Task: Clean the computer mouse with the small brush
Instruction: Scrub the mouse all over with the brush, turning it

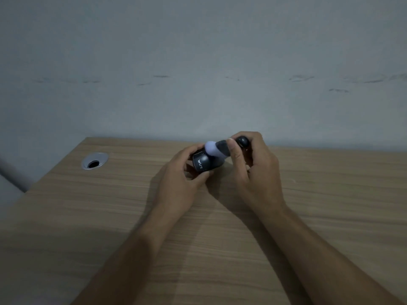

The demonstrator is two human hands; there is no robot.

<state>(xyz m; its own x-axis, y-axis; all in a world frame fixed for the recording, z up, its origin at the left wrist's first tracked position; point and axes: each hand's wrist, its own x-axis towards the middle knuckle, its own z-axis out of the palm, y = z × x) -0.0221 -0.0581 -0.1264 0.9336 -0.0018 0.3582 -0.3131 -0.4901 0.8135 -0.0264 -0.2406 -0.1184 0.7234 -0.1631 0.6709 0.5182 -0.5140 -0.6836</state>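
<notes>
Bare forearms are stretched over the wooden bench (88, 216), mouse and brush held up between the hands.

Closed around the black mouse (203, 162) is the left hand (178, 183); the right hand (253, 170) is clamped on the dark-handled brush (220, 147), whose pale tip is pressed on the mouse top. Left of the hands, farther back, a cable grommet (95, 161) is set in the bench.

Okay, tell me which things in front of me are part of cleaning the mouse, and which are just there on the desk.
Part of the job:
- computer mouse, held in the left hand
- small brush, pale bristles on the mouse, held in the right hand

Just there:
- wooden desk
- cable grommet in the desk's far left corner
- wall behind
</notes>
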